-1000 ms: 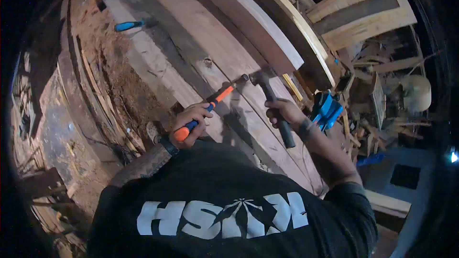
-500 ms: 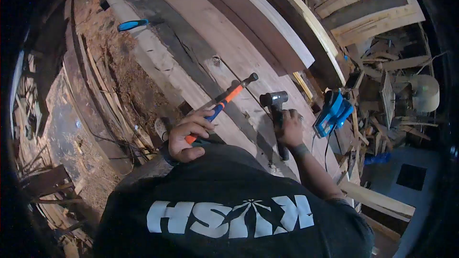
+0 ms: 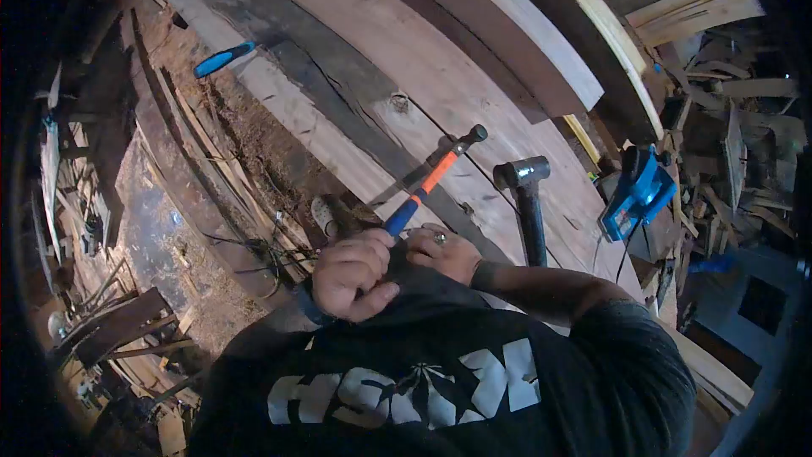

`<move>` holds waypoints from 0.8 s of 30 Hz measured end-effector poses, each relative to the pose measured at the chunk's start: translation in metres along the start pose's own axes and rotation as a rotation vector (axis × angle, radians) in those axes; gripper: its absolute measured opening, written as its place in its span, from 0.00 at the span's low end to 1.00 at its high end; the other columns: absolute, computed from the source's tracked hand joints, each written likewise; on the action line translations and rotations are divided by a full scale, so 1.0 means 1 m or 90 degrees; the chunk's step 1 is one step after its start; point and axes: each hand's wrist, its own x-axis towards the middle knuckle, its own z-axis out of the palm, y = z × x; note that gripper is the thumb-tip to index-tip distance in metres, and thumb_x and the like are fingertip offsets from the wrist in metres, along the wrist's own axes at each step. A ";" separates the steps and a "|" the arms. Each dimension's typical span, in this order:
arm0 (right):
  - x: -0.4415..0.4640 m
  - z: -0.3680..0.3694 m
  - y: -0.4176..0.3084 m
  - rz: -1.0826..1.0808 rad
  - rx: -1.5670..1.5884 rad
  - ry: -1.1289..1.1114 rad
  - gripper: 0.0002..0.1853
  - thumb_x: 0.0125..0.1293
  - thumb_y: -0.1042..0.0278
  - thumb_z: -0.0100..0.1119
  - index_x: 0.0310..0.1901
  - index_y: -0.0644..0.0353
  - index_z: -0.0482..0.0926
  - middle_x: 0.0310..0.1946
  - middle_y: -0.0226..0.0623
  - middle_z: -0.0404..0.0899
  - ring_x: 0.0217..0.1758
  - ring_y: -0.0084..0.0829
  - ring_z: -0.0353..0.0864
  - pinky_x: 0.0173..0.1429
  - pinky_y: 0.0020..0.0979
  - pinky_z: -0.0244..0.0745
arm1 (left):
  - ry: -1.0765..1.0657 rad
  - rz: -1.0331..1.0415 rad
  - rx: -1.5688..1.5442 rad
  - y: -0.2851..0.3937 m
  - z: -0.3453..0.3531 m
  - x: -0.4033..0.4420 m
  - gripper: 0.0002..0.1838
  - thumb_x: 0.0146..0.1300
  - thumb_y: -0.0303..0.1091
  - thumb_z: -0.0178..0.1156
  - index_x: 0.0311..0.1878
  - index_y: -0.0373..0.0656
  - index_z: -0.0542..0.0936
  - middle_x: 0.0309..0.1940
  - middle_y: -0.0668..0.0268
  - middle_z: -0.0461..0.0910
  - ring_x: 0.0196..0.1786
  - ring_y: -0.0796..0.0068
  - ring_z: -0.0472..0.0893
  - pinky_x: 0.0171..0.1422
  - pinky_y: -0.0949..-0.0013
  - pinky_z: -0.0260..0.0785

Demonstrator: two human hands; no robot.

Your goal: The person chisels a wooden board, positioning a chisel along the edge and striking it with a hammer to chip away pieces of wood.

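An orange and blue hammer (image 3: 438, 173) slants up to the right, its blue grip end inside my left hand (image 3: 351, 275), whose fingers are wrapped round it. Close beside it, my right hand (image 3: 443, 254), with a ring on one finger, rests near the shirt and the lower handle; its fingertips are hidden, so its hold cannot be made out. A black mallet (image 3: 529, 211) lies on the wooden planks (image 3: 474, 93) to the right of both hands, its head toward the top.
A blue power tool (image 3: 640, 192) with a cord sits at the right on the planks. A blue-handled tool (image 3: 224, 59) lies at the upper left. Long thick boards (image 3: 524, 34) run along the top. Wood scraps (image 3: 727, 161) and sawdust lie at both sides.
My right hand has let go of the black mallet and moved left, next to my left hand. The mallet stays on the planks. The view has shifted.
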 end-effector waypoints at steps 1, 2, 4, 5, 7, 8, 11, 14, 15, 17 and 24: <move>0.000 0.001 0.001 0.016 0.010 -0.008 0.15 0.65 0.61 0.57 0.53 0.53 0.80 0.62 0.37 0.75 0.73 0.42 0.73 0.77 0.44 0.70 | 0.004 -0.010 0.008 0.002 0.002 0.007 0.18 0.52 0.21 0.72 0.21 0.44 0.70 0.26 0.62 0.75 0.32 0.59 0.79 0.53 0.51 0.76; 0.000 0.002 0.003 0.010 0.009 -0.004 0.16 0.65 0.61 0.57 0.53 0.53 0.80 0.62 0.37 0.75 0.73 0.42 0.73 0.77 0.44 0.70 | 0.002 -0.014 0.019 0.004 0.004 0.015 0.18 0.51 0.18 0.72 0.20 0.43 0.70 0.26 0.62 0.75 0.31 0.58 0.78 0.51 0.53 0.77; -0.004 0.004 0.006 0.001 0.002 0.004 0.16 0.65 0.62 0.57 0.53 0.54 0.80 0.62 0.37 0.75 0.73 0.42 0.73 0.78 0.43 0.71 | -0.013 -0.032 0.038 0.011 0.017 0.036 0.18 0.51 0.18 0.72 0.20 0.43 0.69 0.26 0.61 0.75 0.31 0.58 0.78 0.49 0.53 0.77; -0.006 0.005 0.008 0.000 0.006 0.008 0.16 0.65 0.62 0.57 0.53 0.54 0.81 0.62 0.37 0.76 0.73 0.42 0.73 0.77 0.42 0.71 | -0.020 -0.035 0.049 0.014 0.022 0.046 0.19 0.51 0.18 0.73 0.20 0.42 0.69 0.26 0.60 0.75 0.31 0.58 0.78 0.48 0.54 0.77; -0.010 0.006 0.011 -0.007 0.005 0.019 0.16 0.66 0.63 0.57 0.54 0.55 0.81 0.62 0.37 0.76 0.73 0.42 0.73 0.77 0.41 0.72 | -0.036 -0.026 0.062 0.013 0.023 0.057 0.19 0.50 0.18 0.73 0.20 0.42 0.69 0.27 0.59 0.75 0.31 0.58 0.78 0.45 0.55 0.76; -0.011 0.009 0.015 0.007 0.009 0.015 0.17 0.66 0.62 0.58 0.55 0.55 0.81 0.62 0.37 0.77 0.73 0.43 0.73 0.77 0.41 0.72 | -0.035 -0.020 0.067 0.010 0.025 0.056 0.19 0.50 0.18 0.73 0.20 0.42 0.69 0.27 0.59 0.76 0.30 0.57 0.78 0.44 0.55 0.76; -0.019 0.017 0.010 0.078 0.065 0.017 0.19 0.65 0.61 0.60 0.56 0.54 0.82 0.62 0.38 0.77 0.72 0.44 0.73 0.76 0.42 0.73 | -0.015 -0.053 0.117 0.019 0.032 0.065 0.19 0.54 0.18 0.70 0.21 0.43 0.67 0.26 0.60 0.75 0.30 0.56 0.77 0.45 0.54 0.76; -0.013 0.029 0.000 0.162 0.241 0.092 0.22 0.64 0.58 0.62 0.59 0.52 0.82 0.63 0.39 0.76 0.73 0.47 0.73 0.75 0.44 0.73 | -0.009 -0.096 0.131 0.029 0.035 0.080 0.19 0.57 0.18 0.67 0.21 0.42 0.66 0.24 0.60 0.74 0.29 0.55 0.76 0.43 0.55 0.75; -0.011 0.045 -0.001 0.177 0.325 0.163 0.23 0.64 0.56 0.61 0.60 0.50 0.83 0.64 0.40 0.75 0.73 0.49 0.72 0.74 0.46 0.73 | -0.011 -0.104 0.115 0.035 0.029 0.080 0.19 0.57 0.18 0.66 0.20 0.42 0.66 0.23 0.61 0.73 0.29 0.56 0.76 0.44 0.56 0.75; -0.007 0.009 -0.010 0.179 0.083 -0.037 0.22 0.66 0.56 0.58 0.61 0.47 0.82 0.65 0.41 0.74 0.73 0.51 0.72 0.74 0.49 0.71 | 0.074 -0.044 0.080 0.023 0.024 0.042 0.19 0.58 0.18 0.66 0.20 0.42 0.66 0.22 0.62 0.72 0.28 0.58 0.75 0.45 0.56 0.74; -0.008 0.026 -0.013 0.136 -0.017 -0.073 0.21 0.65 0.56 0.56 0.59 0.45 0.83 0.64 0.46 0.72 0.77 0.49 0.65 0.84 0.51 0.56 | 0.051 -0.045 0.052 0.010 0.005 0.001 0.19 0.59 0.17 0.65 0.20 0.43 0.66 0.21 0.65 0.71 0.26 0.62 0.72 0.51 0.58 0.74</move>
